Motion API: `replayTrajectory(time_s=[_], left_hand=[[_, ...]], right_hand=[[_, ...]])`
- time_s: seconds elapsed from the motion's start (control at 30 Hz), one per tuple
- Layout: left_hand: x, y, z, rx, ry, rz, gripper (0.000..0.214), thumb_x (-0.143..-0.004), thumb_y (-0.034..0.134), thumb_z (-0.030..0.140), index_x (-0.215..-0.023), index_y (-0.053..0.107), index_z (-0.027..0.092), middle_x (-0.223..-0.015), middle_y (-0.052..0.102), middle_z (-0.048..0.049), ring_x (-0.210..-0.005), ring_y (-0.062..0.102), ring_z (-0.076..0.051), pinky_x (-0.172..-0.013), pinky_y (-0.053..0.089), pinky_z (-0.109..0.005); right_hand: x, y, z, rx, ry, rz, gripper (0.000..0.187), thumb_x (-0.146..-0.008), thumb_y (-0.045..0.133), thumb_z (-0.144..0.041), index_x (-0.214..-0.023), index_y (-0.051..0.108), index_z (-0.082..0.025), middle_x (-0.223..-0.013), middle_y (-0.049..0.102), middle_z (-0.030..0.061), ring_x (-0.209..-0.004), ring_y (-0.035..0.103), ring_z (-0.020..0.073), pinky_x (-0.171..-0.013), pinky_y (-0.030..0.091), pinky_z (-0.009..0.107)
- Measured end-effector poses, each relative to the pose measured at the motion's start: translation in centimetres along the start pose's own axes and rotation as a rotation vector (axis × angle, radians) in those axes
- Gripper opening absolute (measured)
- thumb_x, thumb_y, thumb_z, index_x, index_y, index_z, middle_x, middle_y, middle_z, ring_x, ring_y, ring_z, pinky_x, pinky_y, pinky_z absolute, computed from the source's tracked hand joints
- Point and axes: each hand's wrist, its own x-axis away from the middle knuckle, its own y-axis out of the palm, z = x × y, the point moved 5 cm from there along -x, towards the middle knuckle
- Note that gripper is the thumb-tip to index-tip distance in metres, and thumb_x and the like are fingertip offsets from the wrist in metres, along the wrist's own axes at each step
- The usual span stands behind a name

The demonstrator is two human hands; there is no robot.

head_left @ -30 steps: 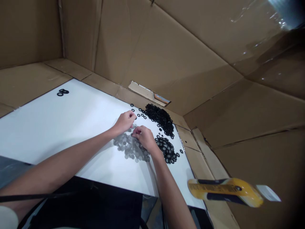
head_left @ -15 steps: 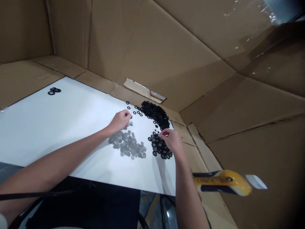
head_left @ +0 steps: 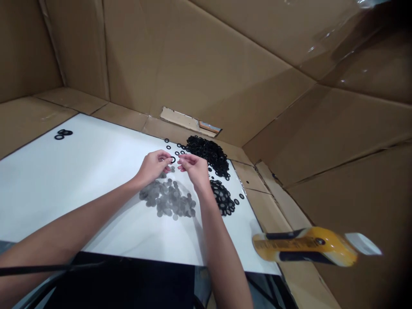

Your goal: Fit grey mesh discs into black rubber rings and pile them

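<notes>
My left hand [head_left: 153, 166] pinches a small black rubber ring [head_left: 173, 159] at its fingertips, the hand nearly closed, above a white board [head_left: 96, 180] inside a cardboard enclosure [head_left: 193, 73]. My right hand [head_left: 193, 168] faces it with fingers curled and bunched, the fingertips [head_left: 182, 158] just beside the ring; whether they touch it or hold anything, I cannot tell.

Around my hands, a heap of black rings [head_left: 206, 153] sits at 1 o'clock, a smaller heap of black rings [head_left: 221, 197] at 4 o'clock, just below my right wrist. Loose black rings [head_left: 176, 148] dot the board at 12 o'clock, between the hands and the upper heap. A spread of grey discs [head_left: 167, 198] lies at 7 o'clock, just under my left hand. A few more black rings [head_left: 63, 134] sit well apart at 10 o'clock. A yellow-and-black tool handle [head_left: 305, 245] shows at 4 o'clock, beyond the board's edge.
</notes>
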Motion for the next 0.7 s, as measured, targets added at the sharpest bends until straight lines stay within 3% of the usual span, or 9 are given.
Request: replayTrajectory(time_s=[0.13,0.3,0.43,0.57,0.7], left_hand=[[-0.1,-0.2,-0.2,0.007,-0.012,0.047,0.025,-0.08,0.071,0.036,-0.091,0.067,0.015,-0.078,0.07,-0.0039,-0.062,0.068,-0.016,-0.06,0.057,-0.029],[0.3,0.4,0.0,-0.004,-0.03,0.021,0.027,-0.079,0.073,0.04,-0.091,0.068,0.016,-0.076,0.07,-0.0028,-0.061,0.067,-0.016,-0.059,0.056,-0.029],[0.5,0.4,0.1,-0.039,-0.04,0.019,0.031,-0.078,0.075,0.043,-0.092,0.069,0.016,-0.076,0.071,-0.0038,-0.06,0.067,-0.016,-0.055,0.053,-0.027],[0.5,0.5,0.0,-0.032,-0.039,-0.034,0.035,-0.077,0.077,0.044,-0.093,0.07,0.014,-0.077,0.072,-0.0046,-0.057,0.065,-0.014,-0.056,0.051,-0.026],[0.6,0.8,0.2,0.032,-0.044,-0.071,0.038,-0.074,0.08,0.044,-0.093,0.071,0.013,-0.076,0.07,-0.0032,-0.057,0.061,-0.012,-0.058,0.05,-0.026]], right_hand=[[0.0,1.5,1.7,-0.112,-0.038,-0.012,0.027,-0.072,0.071,-0.038,-0.088,0.061,-0.019,-0.066,0.069,-0.0009,-0.051,0.063,0.0129,-0.05,0.049,0.023],[0.5,1.5,2.4,-0.163,-0.054,0.054,0.023,-0.076,0.068,-0.038,-0.088,0.062,-0.019,-0.068,0.068,-0.0015,-0.049,0.063,0.0118,-0.046,0.047,0.021],[0.6,1.3,2.5,-0.196,-0.018,0.078,0.031,-0.074,0.072,-0.038,-0.096,0.058,-0.021,-0.07,0.07,-0.0026,-0.047,0.062,0.0117,-0.044,0.046,0.02],[0.6,1.3,2.9,-0.146,0.005,0.051,0.03,-0.073,0.075,-0.042,-0.087,0.061,-0.019,-0.065,0.067,-0.0026,-0.048,0.063,0.0122,-0.043,0.044,0.019],[0.7,1.4,3.2,-0.299,0.083,0.017,0.037,-0.063,0.084,-0.041,-0.085,0.064,-0.018,-0.066,0.065,-0.003,-0.051,0.062,0.0106,-0.045,0.045,0.019]])
